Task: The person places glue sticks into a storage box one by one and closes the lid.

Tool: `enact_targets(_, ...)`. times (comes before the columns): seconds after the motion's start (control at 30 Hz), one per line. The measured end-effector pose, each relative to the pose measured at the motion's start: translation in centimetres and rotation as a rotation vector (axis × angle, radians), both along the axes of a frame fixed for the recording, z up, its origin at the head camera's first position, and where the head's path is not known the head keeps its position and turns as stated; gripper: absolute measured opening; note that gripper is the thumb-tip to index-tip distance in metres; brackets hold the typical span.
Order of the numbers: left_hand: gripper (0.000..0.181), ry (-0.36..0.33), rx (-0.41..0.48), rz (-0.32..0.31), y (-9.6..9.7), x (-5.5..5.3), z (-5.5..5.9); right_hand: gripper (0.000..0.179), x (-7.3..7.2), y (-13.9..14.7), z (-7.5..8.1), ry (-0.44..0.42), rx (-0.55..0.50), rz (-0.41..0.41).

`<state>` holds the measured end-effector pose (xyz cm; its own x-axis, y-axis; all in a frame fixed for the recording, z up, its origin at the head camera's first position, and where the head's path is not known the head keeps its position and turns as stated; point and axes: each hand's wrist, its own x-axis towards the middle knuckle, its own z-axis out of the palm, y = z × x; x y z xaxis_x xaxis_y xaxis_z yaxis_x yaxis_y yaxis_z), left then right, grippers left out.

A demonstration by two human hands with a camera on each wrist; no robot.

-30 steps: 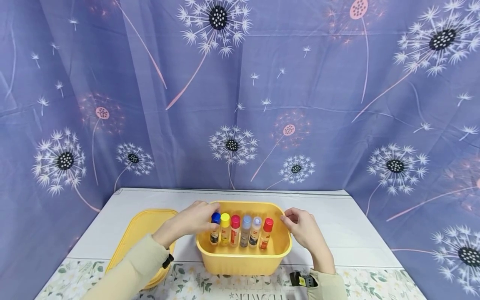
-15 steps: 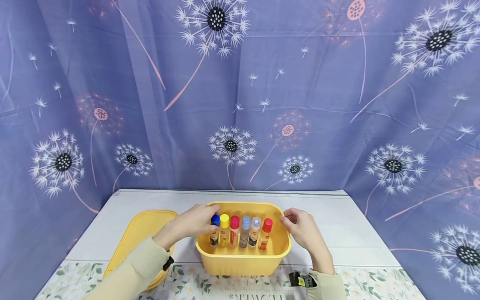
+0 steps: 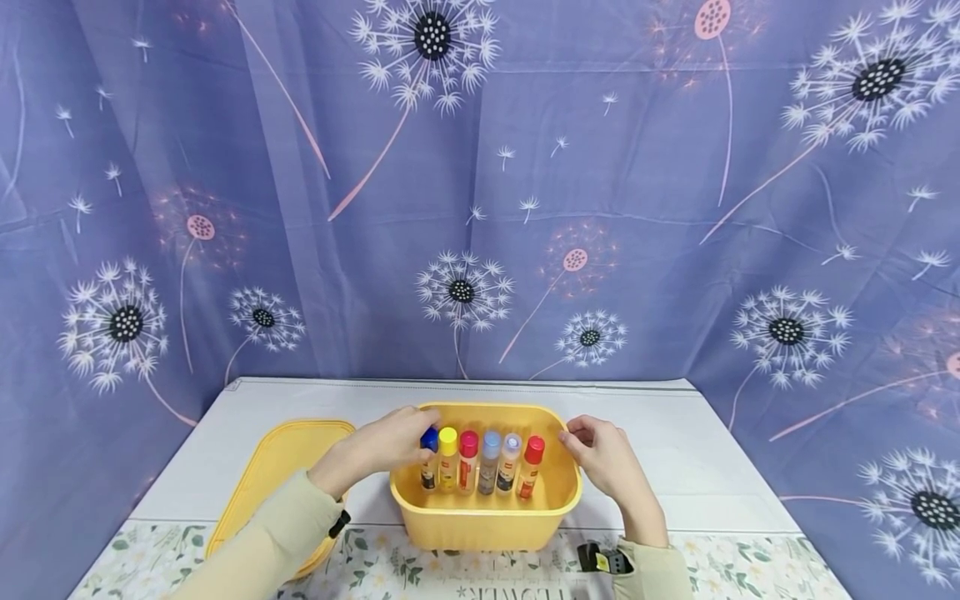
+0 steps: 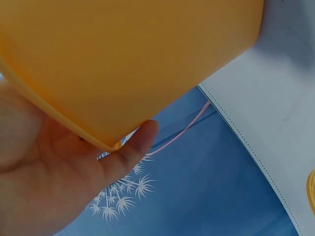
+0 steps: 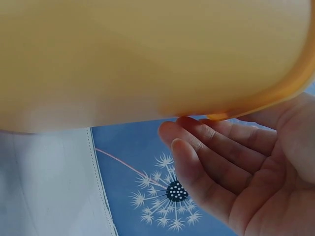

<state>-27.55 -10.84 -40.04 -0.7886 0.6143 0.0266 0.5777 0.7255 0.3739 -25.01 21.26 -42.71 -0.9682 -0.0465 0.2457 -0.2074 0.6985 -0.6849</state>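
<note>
A yellow plastic bin point(image 3: 480, 527) stands in the middle, with a row of upright clear glue bottles in it. My left hand point(image 3: 390, 440) reaches over the bin's left rim and pinches the leftmost, blue-capped glue bottle point(image 3: 428, 477), thumb in front. In the left wrist view, the bin wall hides part of this hand. My right hand point(image 3: 603, 454) holds the bin's right rim, fingers curled beneath the lip in the right wrist view. Beside the blue cap stand a yellow-capped bottle point(image 3: 447, 467) and a crimson-capped bottle point(image 3: 468, 467). A red-capped bottle point(image 3: 529, 475) is at the right end.
A yellow lid point(image 3: 288, 454) lies left of the bin, partly under my left forearm. The table point(image 3: 712, 467) has a white cover with a floral strip point(image 3: 712, 554) in front. A purple dandelion-print curtain point(image 3: 637, 208) encloses its back and sides.
The left hand has shifted slightly and now covers more of the blue cap. The right hand and the bin look steady; the whole head view has shifted a little.
</note>
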Motion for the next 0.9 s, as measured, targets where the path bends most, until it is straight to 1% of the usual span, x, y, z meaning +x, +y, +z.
enact_targets(0.13,0.019,0.004,-0.006,0.005,0.11,0.03,0.13,0.010,-0.01,-0.03,0.07,0.002,-0.005,0.001)
enact_targets(0.37,0.017,0.029,-0.019,-0.018,0.15,0.03,0.27,0.011,0.04,-0.08,0.12,-0.006,-0.007,0.000)
enact_targets(0.6,0.016,0.042,-0.021,-0.022,0.26,-0.02,0.20,0.012,0.05,-0.08,0.10,0.000,-0.005,0.002)
enact_targets(0.8,0.020,0.070,-0.030,-0.024,0.29,-0.02,0.15,0.011,0.04,-0.09,0.09,0.004,-0.009,0.002)
enact_targets(0.9,0.027,0.095,-0.047,-0.008,0.28,0.10,0.11,0.010,0.04,-0.05,0.03,0.005,-0.007,0.003)
